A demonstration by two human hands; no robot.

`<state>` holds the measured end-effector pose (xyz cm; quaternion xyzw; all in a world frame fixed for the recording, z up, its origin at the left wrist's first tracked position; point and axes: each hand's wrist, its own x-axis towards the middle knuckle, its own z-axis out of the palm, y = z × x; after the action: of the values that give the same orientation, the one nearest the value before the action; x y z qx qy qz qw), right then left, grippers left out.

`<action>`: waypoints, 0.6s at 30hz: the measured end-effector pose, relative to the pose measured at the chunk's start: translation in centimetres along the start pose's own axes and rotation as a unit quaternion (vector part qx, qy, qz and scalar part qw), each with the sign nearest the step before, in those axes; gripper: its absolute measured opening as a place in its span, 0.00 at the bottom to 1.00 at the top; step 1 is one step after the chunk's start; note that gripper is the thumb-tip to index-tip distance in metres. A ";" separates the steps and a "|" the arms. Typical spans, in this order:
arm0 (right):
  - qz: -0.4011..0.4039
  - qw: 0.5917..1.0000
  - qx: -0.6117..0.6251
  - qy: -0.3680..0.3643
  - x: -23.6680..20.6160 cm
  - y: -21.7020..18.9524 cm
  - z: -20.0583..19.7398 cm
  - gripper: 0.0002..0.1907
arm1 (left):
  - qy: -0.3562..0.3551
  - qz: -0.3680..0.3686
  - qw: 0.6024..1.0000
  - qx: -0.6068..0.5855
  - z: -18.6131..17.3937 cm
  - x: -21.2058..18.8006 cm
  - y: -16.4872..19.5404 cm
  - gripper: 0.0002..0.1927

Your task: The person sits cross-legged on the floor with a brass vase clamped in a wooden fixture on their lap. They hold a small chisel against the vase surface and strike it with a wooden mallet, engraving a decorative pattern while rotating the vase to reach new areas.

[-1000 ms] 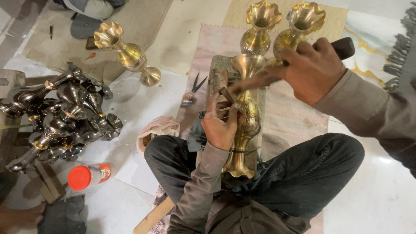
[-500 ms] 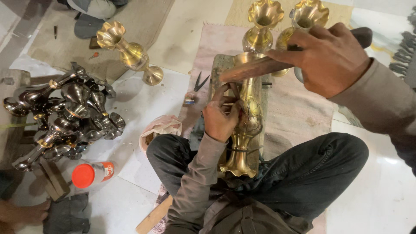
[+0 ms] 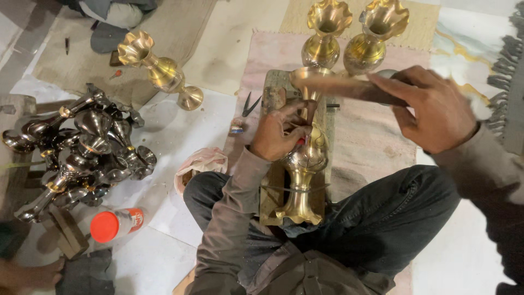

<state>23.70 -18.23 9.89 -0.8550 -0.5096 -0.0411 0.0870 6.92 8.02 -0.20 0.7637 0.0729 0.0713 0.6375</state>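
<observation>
1. Covering the floor (image 3: 480,257): pale tiles, a pink mat (image 3: 376,136), and a heap of dark vases (image 3: 82,153).
2. Brass vase (image 3: 303,164) lies on a wooden block (image 3: 273,191) across the lap.
3. Left hand (image 3: 278,134) pinches a small tool against the vase.
4. Right hand (image 3: 436,109), above the vase, grips a blurred wooden handle (image 3: 338,86).

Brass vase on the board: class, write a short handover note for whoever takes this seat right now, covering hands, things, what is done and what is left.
Left hand: pressing a small tool against the brass vase, which lies on the wooden board across the lap.
Right hand: raised, gripping a wooden mallet, blurred.
Done: two upright brass vases beyond the board look finished; one lies at left.
Left: cannot tell how far this vase's work has got.
</observation>
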 end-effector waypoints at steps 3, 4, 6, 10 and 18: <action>0.060 0.977 0.196 0.062 -1.8 -0.8 0.7 0.32 | -0.044 0.077 0.996 -0.008 -0.5 0.3 0.5 0.28; 0.038 0.990 0.121 0.064 -2.4 -1.0 0.7 0.33 | -0.043 0.098 0.994 0.033 -0.7 0.5 0.8 0.28; -0.004 0.997 -0.034 0.069 -3.9 -1.2 0.9 0.36 | -0.043 0.144 0.982 0.116 -1.0 0.8 1.1 0.28; 0.097 0.975 0.184 0.074 -6.1 -2.0 3.0 0.34 | -0.066 0.077 0.988 0.117 -1.2 1.2 1.5 0.31; 0.130 0.947 0.292 0.027 -8.5 -3.5 7.7 0.36 | -0.218 0.092 0.969 0.073 -2.2 3.9 2.0 0.34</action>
<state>16.43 -22.49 1.31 -0.8495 -0.3812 0.0978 0.3514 10.32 10.55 2.25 0.8086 -0.1339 -0.0441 0.5712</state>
